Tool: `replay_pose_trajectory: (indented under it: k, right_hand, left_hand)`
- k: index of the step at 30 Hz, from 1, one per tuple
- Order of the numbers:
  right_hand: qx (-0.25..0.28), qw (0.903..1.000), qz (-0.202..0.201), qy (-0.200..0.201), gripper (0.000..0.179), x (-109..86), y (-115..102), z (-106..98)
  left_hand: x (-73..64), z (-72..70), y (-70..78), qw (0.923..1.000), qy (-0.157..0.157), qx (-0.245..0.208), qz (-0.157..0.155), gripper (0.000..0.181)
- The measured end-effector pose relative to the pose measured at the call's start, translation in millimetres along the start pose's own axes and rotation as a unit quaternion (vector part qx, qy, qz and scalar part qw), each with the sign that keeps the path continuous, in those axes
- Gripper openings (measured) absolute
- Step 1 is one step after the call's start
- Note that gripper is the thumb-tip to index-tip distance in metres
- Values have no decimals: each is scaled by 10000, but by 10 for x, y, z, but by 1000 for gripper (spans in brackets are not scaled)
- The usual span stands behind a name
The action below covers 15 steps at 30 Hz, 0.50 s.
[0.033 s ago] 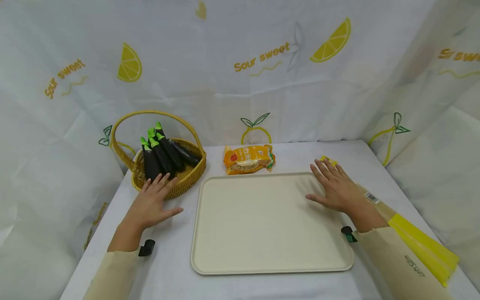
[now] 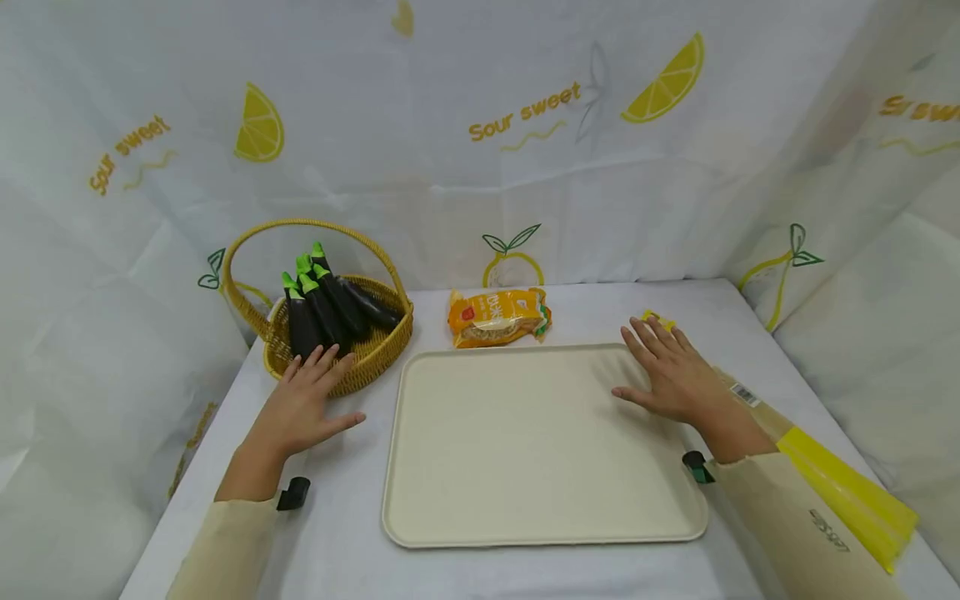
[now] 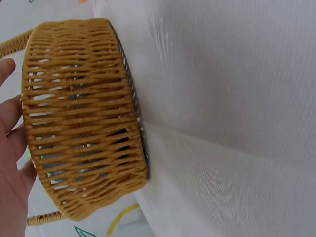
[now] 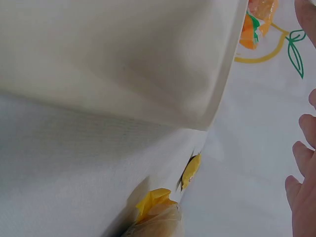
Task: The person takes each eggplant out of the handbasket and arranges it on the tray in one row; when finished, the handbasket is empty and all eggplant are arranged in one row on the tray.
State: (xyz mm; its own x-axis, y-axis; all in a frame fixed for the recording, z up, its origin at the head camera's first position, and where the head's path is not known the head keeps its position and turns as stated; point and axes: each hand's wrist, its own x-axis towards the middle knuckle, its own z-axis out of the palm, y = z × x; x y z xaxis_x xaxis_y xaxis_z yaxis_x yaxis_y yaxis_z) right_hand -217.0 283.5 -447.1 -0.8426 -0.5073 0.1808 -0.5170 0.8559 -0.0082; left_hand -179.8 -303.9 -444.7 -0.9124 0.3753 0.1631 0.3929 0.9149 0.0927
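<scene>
On the left, a wicker basket [image 2: 390, 354] with a tall hoop handle holds several dark eggplants [image 2: 330, 312] with green stems. My left hand [image 2: 300, 408] is spread palm down at the basket's near rim, fingertips overlapping it in the head view and thumb pointing right. The left wrist view has the woven basket side [image 3: 84, 113] just beyond the fingers. My right hand [image 2: 678, 379], fingers straight and spread, hovers over the right far corner of a beige rectangular tray [image 2: 540, 450]. Neither hand holds anything.
Behind the tray lies an orange printed food packet [image 2: 498, 318]. A small yellow packet [image 2: 658, 319] sits by my right fingertips. To the right, a long brown and yellow package [image 2: 843, 492] passes partly under my right forearm. Printed white cloth [image 2: 450, 192] hangs behind the table.
</scene>
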Motion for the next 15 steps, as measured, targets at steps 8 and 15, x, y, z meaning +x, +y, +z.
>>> replay_pose_trajectory:
  k: [8,15]
  right_hand:
    - [213,9997,-71,-12,95,89,-79,-69]
    - [706,9968,-154,-333,95,359,-337,-116]
  left_hand:
    - [-141,-78,-179,9940,790,-436,-613,88]
    - [-294,-134,-554,9594,1208,-1424,-2115,81]
